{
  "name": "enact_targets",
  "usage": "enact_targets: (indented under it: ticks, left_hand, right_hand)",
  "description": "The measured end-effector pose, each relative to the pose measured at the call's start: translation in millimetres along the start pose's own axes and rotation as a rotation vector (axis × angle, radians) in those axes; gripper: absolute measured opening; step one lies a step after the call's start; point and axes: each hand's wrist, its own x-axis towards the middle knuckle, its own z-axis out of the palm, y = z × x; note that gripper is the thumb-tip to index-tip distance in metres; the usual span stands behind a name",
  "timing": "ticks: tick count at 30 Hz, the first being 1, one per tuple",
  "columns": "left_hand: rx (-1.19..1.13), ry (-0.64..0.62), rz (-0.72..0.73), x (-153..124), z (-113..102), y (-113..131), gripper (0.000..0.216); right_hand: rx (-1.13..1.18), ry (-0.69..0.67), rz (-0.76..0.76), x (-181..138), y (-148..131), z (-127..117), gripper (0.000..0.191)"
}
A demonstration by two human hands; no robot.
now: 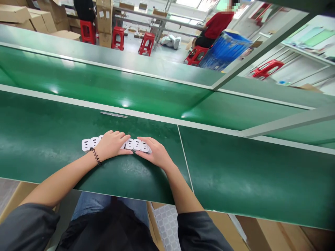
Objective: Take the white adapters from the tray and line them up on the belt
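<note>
Both hands are lying palm-down on a row of white plugs (136, 144), neither one closing around it. Left hand (112, 144) is covering the middle with its fingers loosely bent, and right hand (154, 153) is pressing flat on the right end. The row is lying crosswise on the green table (39, 139), its left end sticking out past the left hand. Just beyond, a thin metal strip (114, 114) is lying apart from the plugs. Far behind, a person in a red shirt (217, 25) is sitting beside a blue crate (226, 48).
</note>
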Motion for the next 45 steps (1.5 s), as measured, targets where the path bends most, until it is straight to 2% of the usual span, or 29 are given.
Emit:
enact_targets:
  ticks: [5, 9, 11, 18, 25, 32, 38, 45]
  left_hand:
    - [-0.022, 0.065, 0.015, -10, -2, 0, 0.073]
    - [-0.025, 0.068, 0.009, -15, -2, -2, 0.068]
    - [-0.021, 0.053, 0.014, -15, -2, -2, 0.064]
    - [-0.003, 0.048, 0.041, -16, -1, -3, 0.061]
    - [-0.007, 0.027, 0.034, -17, -2, -4, 0.062]
    - [0.014, 0.042, 0.050, -17, -3, -4, 0.058]
    - [0.000, 0.048, 0.052, -16, -4, -3, 0.057]
    - [0.018, 0.040, 0.062, -16, -5, -4, 0.057]
  right_hand:
    - [0.174, -0.060, -0.064, -8, 13, -14, 0.072]
    - [0.254, -0.219, -0.044, -18, 23, -27, 0.077]
    - [0.299, -0.250, -0.025, -20, 26, -31, 0.075]
    - [0.347, -0.193, 0.072, -20, 26, -27, 0.071]
    - [0.284, -0.145, 0.043, -17, 21, -25, 0.069]
    - [0.305, -0.152, 0.044, -17, 22, -24, 0.069]
    - [0.362, -0.208, 0.038, -20, 26, -32, 0.081]
    - [0.409, -0.214, 0.028, -20, 29, -35, 0.076]
